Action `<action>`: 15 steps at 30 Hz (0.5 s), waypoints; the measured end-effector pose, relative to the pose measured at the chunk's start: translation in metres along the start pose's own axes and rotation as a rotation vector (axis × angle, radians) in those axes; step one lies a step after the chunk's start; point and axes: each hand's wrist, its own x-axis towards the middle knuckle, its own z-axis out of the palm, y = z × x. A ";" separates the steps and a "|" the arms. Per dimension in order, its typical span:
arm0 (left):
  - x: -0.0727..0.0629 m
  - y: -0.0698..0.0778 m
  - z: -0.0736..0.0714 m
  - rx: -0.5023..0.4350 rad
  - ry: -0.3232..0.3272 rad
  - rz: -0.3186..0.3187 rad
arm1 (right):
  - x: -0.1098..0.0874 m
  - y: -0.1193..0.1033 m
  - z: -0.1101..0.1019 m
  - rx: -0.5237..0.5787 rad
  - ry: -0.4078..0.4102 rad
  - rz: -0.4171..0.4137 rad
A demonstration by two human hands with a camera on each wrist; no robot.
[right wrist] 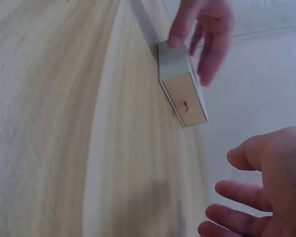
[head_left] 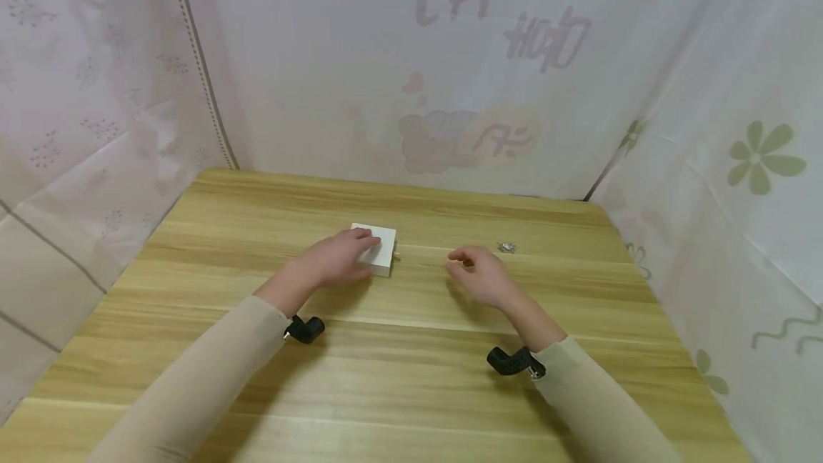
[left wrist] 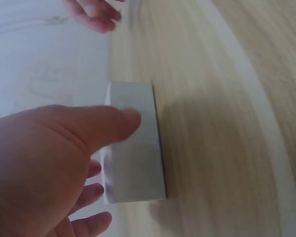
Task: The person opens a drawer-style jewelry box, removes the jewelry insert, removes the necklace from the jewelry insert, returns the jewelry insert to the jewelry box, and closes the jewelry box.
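Note:
A small white drawer-style box [head_left: 383, 238] sits on the wooden table, its tan end panel [right wrist: 180, 94] with a small ribbon-like tab [right wrist: 187, 106] facing right. My left hand [head_left: 337, 257] is over the box's left part, fingers loosely spread above the top. In the left wrist view the left thumb [left wrist: 121, 123] overlaps the box's near long side. My right hand [head_left: 482, 276] hovers to the right of the box, apart from it, with fingers loosely bent and nothing in them. A small silvery, shiny cluster [head_left: 506, 247] lies just beyond the right hand.
The wood-grain table [head_left: 386, 391] reaches back to a pale printed curtain [head_left: 321, 91], with more curtain on both sides. Black wrist mounts [head_left: 307, 330] show at both sleeve cuffs.

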 end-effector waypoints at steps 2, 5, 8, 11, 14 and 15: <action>0.000 -0.002 0.003 0.013 0.006 0.004 | -0.003 -0.001 -0.005 -0.012 -0.005 -0.002; 0.003 -0.004 0.008 0.025 0.022 0.004 | -0.005 -0.001 -0.009 -0.011 -0.016 0.003; 0.008 -0.006 0.009 0.032 0.028 -0.011 | -0.005 -0.001 -0.009 -0.006 -0.029 0.007; 0.016 -0.008 0.008 0.037 0.027 -0.027 | -0.005 -0.001 -0.008 0.010 -0.051 0.014; 0.026 -0.011 0.007 0.035 0.034 -0.051 | -0.006 -0.001 -0.007 0.019 -0.063 0.021; 0.030 -0.012 0.007 0.033 0.037 -0.061 | -0.005 -0.001 -0.007 0.019 -0.064 0.019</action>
